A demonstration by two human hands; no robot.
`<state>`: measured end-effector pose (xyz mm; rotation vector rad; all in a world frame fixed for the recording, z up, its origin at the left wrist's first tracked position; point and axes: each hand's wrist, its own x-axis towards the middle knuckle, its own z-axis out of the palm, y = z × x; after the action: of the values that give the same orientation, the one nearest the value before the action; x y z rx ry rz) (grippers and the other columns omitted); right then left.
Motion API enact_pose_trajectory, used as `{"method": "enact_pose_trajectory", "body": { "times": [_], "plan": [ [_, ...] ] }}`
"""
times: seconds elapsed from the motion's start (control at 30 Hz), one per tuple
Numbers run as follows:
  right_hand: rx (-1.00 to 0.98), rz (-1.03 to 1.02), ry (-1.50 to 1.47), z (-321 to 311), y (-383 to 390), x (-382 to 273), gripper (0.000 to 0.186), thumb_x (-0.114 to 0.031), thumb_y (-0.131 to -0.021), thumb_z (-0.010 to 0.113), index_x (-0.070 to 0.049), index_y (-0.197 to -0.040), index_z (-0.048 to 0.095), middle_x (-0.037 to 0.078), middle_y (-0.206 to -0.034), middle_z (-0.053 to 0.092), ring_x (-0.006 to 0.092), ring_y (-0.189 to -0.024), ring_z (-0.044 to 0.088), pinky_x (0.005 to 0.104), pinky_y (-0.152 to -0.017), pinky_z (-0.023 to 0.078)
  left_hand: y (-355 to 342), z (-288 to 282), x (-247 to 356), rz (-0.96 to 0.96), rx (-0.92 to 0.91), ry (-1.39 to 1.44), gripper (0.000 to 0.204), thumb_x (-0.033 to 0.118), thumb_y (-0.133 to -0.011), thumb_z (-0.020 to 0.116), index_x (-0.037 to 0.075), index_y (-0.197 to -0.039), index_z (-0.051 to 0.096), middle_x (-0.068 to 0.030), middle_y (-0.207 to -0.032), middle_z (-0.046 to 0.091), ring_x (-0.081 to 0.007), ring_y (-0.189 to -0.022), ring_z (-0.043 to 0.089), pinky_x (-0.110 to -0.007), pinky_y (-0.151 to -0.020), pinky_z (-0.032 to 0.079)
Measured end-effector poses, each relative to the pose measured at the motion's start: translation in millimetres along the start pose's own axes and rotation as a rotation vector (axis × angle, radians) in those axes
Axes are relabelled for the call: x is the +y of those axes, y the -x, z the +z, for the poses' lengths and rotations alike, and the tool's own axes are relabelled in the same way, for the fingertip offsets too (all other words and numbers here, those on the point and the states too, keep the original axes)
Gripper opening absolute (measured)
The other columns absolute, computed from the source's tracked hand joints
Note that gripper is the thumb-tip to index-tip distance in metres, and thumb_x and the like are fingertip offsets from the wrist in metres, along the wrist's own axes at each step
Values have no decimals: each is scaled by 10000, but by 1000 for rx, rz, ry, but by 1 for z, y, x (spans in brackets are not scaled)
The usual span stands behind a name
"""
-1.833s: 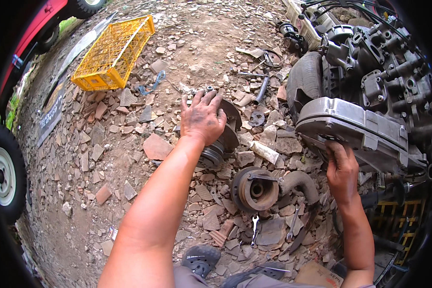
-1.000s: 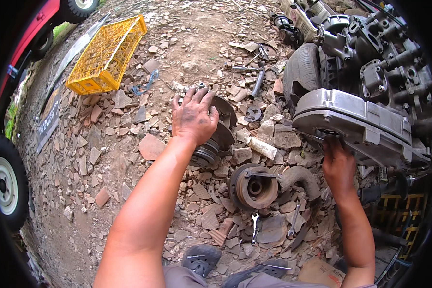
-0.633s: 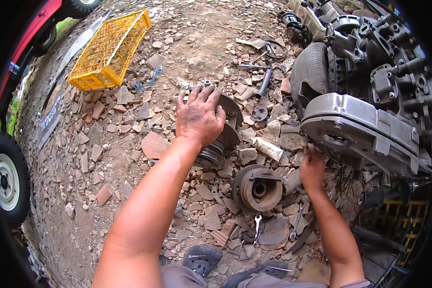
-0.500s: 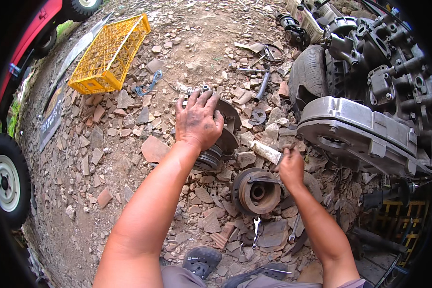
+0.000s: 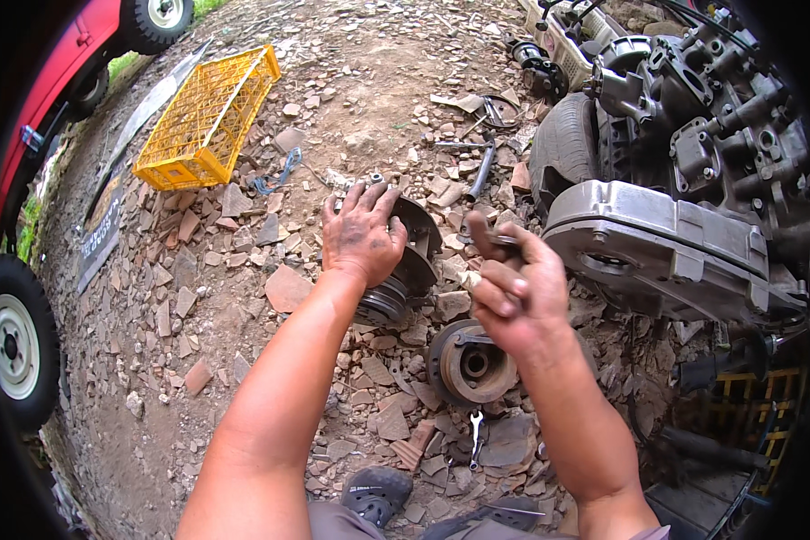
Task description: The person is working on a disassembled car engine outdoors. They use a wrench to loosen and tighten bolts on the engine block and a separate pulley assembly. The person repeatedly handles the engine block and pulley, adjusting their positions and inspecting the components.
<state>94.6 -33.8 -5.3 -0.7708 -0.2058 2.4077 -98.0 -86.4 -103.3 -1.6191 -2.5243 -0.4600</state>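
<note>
My left hand [image 5: 362, 236] rests palm down on a dark metal part with curved discs [image 5: 416, 232], which looks like a crankshaft. Its fingers are stretched out and a grooved round end [image 5: 383, 304] shows below the wrist. My right hand [image 5: 524, 292] is raised above the ground, with most fingers curled in and one finger pointing up, slightly blurred. Something dark seems to be between its fingers, too unclear to name. Behind that hand, one end of a white tube [image 5: 467, 280] shows; the rest is hidden. A rusty pulley [image 5: 463, 364] lies just below.
A wrench [image 5: 476, 438] lies near my shoes on broken tile rubble. At right stand a large grey engine [image 5: 666, 225] and a tyre [image 5: 564, 144]. A yellow crate [image 5: 209, 117] is at far left, beside a red vehicle [image 5: 58, 85].
My right hand has risen from beside the white tube and now covers most of it. The left hand stays on the dark metal part. The view has shifted slightly.
</note>
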Motion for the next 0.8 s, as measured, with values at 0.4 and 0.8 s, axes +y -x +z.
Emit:
{"method": "enact_pose_trajectory", "body": {
  "times": [0.4, 0.8],
  "plan": [
    [-205, 182, 119, -6, 56, -38, 248, -219, -958, 378, -71, -898, 569, 132, -770, 666, 112, -347, 476, 240, -282, 357, -6, -3, 6, -6, 21, 28, 466, 323, -865, 479, 199, -1313, 518, -15, -1398, 481, -233, -1339, 385, -546, -1102, 235],
    [316, -309, 1576, -85, 128, -67, 260, -241, -980, 509, -19, -1080, 599, 48, -846, 604, 153, -715, 576, 303, -657, 470, -4, -4, 3, -6, -14, 22, 492, 340, -869, 469, 191, -1336, 508, -26, -1421, 467, -233, -1361, 363, -533, -1127, 192]
  ]
}}
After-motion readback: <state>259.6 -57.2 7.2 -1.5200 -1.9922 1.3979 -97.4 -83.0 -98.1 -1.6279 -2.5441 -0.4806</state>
